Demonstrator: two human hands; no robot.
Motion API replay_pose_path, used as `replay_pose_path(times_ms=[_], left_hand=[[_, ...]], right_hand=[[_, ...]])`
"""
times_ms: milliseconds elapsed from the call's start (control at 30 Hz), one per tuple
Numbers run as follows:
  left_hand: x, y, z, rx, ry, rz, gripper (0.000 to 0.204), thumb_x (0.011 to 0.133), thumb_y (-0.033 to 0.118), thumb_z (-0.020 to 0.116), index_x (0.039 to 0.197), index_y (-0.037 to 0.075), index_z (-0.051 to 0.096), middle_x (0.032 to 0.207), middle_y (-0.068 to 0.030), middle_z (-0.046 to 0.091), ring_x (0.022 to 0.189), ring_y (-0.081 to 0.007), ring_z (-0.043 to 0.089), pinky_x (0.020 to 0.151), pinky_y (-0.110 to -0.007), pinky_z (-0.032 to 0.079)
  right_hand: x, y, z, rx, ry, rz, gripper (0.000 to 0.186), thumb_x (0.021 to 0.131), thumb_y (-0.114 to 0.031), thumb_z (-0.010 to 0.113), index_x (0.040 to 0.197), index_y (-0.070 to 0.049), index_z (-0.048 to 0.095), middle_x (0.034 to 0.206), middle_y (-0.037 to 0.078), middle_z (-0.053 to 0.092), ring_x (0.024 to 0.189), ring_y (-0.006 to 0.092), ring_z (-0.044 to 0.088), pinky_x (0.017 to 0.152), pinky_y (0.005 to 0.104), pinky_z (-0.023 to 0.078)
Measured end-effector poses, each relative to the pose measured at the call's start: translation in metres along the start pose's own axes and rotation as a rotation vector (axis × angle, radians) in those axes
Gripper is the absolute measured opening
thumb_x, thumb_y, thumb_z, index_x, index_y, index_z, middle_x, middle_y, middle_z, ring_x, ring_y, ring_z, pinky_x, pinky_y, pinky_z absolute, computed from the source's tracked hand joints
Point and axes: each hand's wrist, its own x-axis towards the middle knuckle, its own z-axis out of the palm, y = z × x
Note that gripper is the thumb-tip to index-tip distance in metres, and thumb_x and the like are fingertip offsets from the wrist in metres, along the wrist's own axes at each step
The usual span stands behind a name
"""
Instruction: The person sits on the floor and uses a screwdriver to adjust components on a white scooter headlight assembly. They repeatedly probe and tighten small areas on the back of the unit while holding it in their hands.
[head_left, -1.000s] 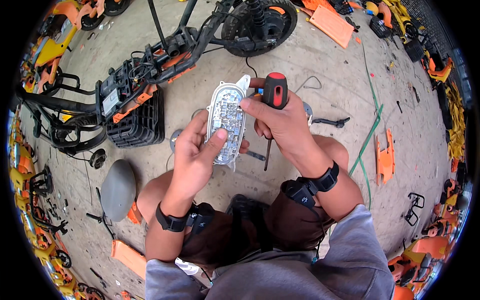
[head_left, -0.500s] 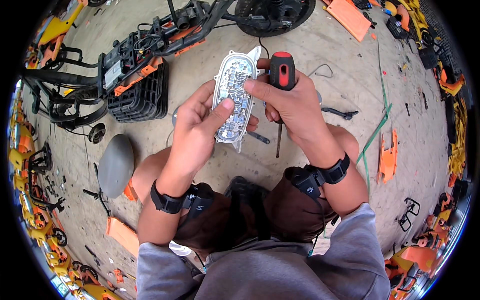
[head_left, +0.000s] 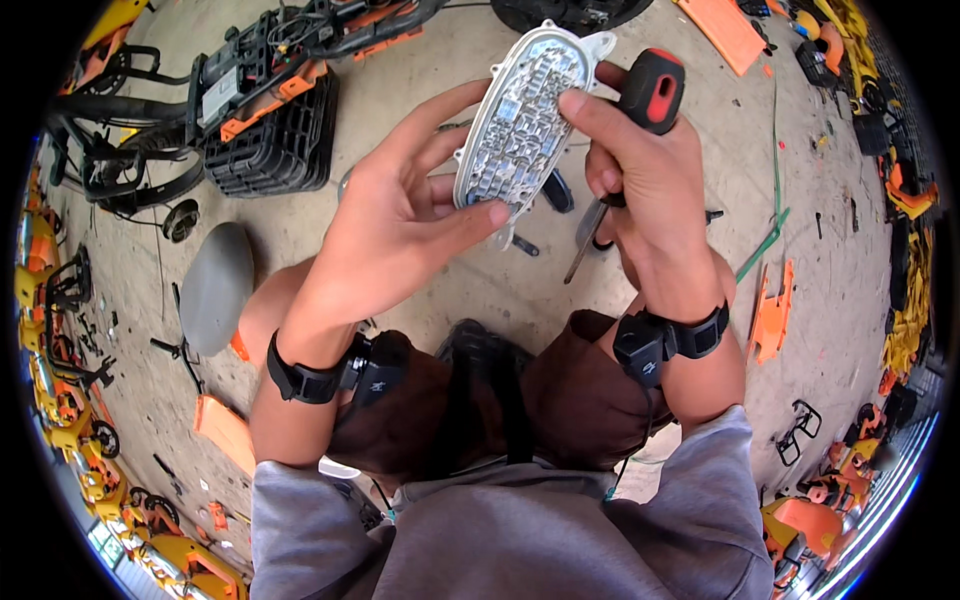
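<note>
An oblong, silver-rimmed housing [head_left: 525,125] is held tilted above my knees, its open face toward me with rows of small shiny electronic-looking parts inside. My left hand [head_left: 385,220] is closed on its left and lower edge, thumb across the lower end and fingers behind. Pressing its thumb on the upper right rim, my right hand [head_left: 655,180] also grips a screwdriver [head_left: 652,92] with a black and red handle. The screwdriver's thin shaft points down toward the floor, away from the housing. Some right fingers are hidden behind the housing and handle.
At the upper left stands a stripped vehicle frame [head_left: 270,50] with a black crate [head_left: 275,140]. A grey seat [head_left: 218,290] lies left of my knees. Orange panels [head_left: 773,315] and a green strap [head_left: 765,245] are on the floor. Yellow and orange vehicles line both sides.
The housing has moved up and to the right, closer to view, and its top has tipped rightward. Both hands went with it, and the screwdriver's handle leans further right.
</note>
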Motion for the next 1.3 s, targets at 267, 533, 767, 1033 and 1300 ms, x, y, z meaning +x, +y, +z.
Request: replay_pose_path(times_ms=[267,533,767,1033,1300], left_hand=[[-0.0021,-0.0011,0.0033,0.153,0.042,-0.01,0.073,0.083,-0.018,0.062,0.148,-0.004,0.033,0.136,-0.0154,0.053,0.104,-0.0163,0.065,0.08,-0.024,0.055],[-0.0004,-0.0044,0.0027,0.101,0.008,0.017,0.074,0.08,-0.023,0.06,0.147,-0.008,0.031,0.139,-0.0175,0.05,0.112,-0.0249,0.064,0.091,-0.032,0.057],[0.0011,-0.0048,0.0028,0.075,0.01,0.001,0.075,0.078,-0.023,0.062,0.145,-0.008,0.032,0.138,-0.0179,0.05,0.114,-0.0262,0.062,0.095,-0.037,0.057],[0.0004,-0.002,0.0023,0.077,0.012,-0.038,0.075,0.078,-0.023,0.063,0.145,-0.007,0.033,0.134,-0.0171,0.053,0.109,-0.0277,0.066,0.091,-0.034,0.058],[0.0003,-0.0049,-0.001,0.074,0.023,-0.055,0.075,0.078,-0.019,0.067,0.144,-0.004,0.034,0.141,-0.0177,0.05,0.104,-0.0173,0.066,0.076,-0.024,0.058]], right_hand=[[0.0002,0.0062,-0.0007,0.007,-0.023,-0.032,0.043,0.078,-0.011,0.081,0.113,0.006,0.063,0.081,0.008,0.07,0.05,0.0055,0.05,0.046,0.02,0.037],[0.0003,0.0054,-0.0002,0.026,-0.011,-0.022,0.043,0.079,-0.009,0.08,0.115,0.007,0.061,0.083,0.008,0.071,0.05,0.0057,0.05,0.046,0.0197,0.037],[0.0004,0.0037,-0.0011,0.018,-0.027,-0.003,0.044,0.078,-0.009,0.081,0.115,0.006,0.062,0.084,0.008,0.072,0.05,0.0054,0.05,0.046,0.0196,0.037],[0.0011,0.005,-0.0023,0.036,-0.04,-0.002,0.044,0.078,-0.009,0.081,0.115,0.006,0.061,0.084,0.008,0.072,0.05,0.0053,0.05,0.046,0.02,0.038],[0.0016,0.0048,-0.001,0.045,-0.033,0.03,0.044,0.077,-0.009,0.082,0.114,0.005,0.062,0.084,0.007,0.072,0.05,0.0053,0.051,0.046,0.0199,0.039]])
